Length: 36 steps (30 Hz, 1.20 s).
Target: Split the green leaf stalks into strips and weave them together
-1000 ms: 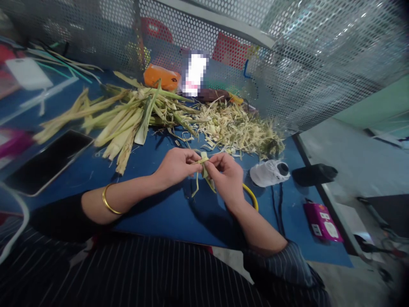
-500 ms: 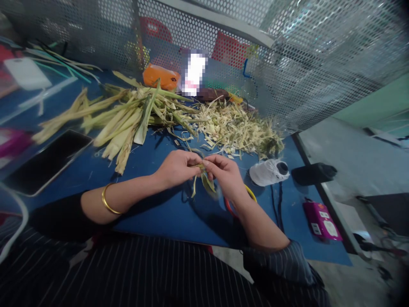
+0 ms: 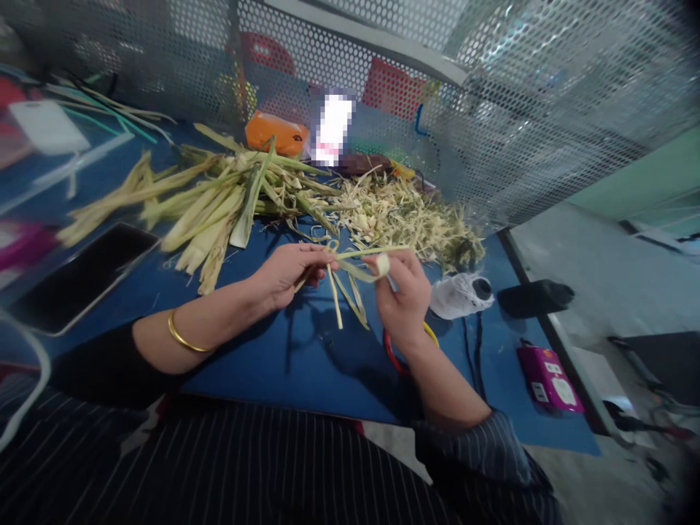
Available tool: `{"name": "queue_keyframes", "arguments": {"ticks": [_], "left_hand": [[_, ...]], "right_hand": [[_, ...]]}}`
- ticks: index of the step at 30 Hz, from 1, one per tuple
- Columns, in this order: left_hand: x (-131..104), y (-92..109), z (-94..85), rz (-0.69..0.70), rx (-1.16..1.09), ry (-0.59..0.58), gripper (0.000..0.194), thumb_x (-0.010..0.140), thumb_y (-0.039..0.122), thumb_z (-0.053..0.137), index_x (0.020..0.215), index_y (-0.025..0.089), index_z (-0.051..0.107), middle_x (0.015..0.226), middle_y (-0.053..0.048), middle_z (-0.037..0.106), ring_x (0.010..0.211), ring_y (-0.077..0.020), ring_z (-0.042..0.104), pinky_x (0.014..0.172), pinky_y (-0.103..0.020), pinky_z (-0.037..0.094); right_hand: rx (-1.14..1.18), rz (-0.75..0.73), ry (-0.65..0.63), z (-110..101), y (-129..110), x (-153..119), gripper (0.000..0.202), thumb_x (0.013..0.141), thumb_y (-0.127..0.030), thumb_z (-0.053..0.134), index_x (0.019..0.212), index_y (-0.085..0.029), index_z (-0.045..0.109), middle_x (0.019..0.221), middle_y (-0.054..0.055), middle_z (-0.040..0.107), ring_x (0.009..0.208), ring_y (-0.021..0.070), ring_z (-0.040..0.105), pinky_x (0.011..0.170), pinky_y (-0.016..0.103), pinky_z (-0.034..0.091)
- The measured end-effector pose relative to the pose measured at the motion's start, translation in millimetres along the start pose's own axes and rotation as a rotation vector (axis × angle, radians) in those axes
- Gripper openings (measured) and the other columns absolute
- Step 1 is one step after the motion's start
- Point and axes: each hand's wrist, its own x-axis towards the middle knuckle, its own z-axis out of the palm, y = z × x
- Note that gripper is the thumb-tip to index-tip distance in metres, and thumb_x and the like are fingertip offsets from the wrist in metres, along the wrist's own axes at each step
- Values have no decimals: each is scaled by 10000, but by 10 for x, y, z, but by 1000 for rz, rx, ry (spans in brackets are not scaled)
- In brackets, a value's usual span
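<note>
My left hand [image 3: 292, 273] pinches the knotted end of some pale green plant strips [image 3: 353, 271] above the blue table. A short step to the right, my right hand [image 3: 403, 292] has its fingers closed on the strips' other end, where one strip curls over. Loose strip ends hang down between the hands. Beyond my left hand lies a bundle of long dried husk leaves [image 3: 213, 197]. A heap of shredded husk pieces [image 3: 405, 215] sits behind my right hand. Red and yellow scissor-like handles [image 3: 394, 354] show partly behind my right wrist.
On the blue table [image 3: 262, 364] are a white thread spool [image 3: 462, 295], a black roll [image 3: 536, 297], a purple box [image 3: 550, 378], and a dark phone [image 3: 84, 277] at left. An orange packet [image 3: 276, 133] and a perforated metal screen [image 3: 339, 44] stand at the back.
My hands, close together before, have moved apart. My right hand has gone right and slightly up, and the strips now stretch between both hands.
</note>
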Motion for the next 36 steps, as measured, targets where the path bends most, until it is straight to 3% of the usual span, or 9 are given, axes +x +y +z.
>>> {"name": "queue_keyframes", "arguments": {"ticks": [4, 9, 14, 19, 36], "left_hand": [[5, 2, 15, -10, -94, 24, 151, 614, 178, 785, 673, 142, 650, 646, -2, 644, 493, -48, 493, 455, -185, 378], [-1, -73, 42, 60, 18, 28, 190, 619, 220, 797, 716, 128, 662, 677, -27, 673, 502, -65, 526, 463, -199, 396], [-8, -104, 42, 90, 126, 60, 162, 645, 197, 757, 763, 130, 669, 620, -13, 650, 487, -70, 520, 450, -194, 389], [-64, -56, 55, 165, 212, 7, 147, 699, 235, 727, 788, 128, 682, 720, -38, 699, 508, -65, 536, 490, -204, 423], [-90, -42, 97, 144, 200, 83, 199, 670, 269, 771, 752, 124, 661, 690, -36, 683, 483, -63, 519, 490, -226, 423]], "right_hand": [[193, -36, -143, -14, -34, 12, 201, 871, -212, 561, 1029, -266, 674, 885, 49, 610, 818, 191, 575, 763, 368, 485], [396, -27, -201, 17, -75, -6, 113, 881, -178, 577, 839, -246, 656, 861, 28, 634, 850, 174, 594, 800, 352, 467], [314, 66, -170, 30, -75, -7, 143, 888, -216, 574, 745, -216, 577, 781, 19, 588, 794, 161, 560, 764, 330, 443], [233, 197, -136, 43, -57, 12, 203, 883, -218, 577, 684, -201, 539, 701, -9, 527, 672, 128, 482, 656, 290, 393], [138, 173, -150, 75, -13, -18, 215, 855, -183, 590, 651, -197, 520, 677, -19, 516, 655, 123, 470, 627, 277, 384]]}}
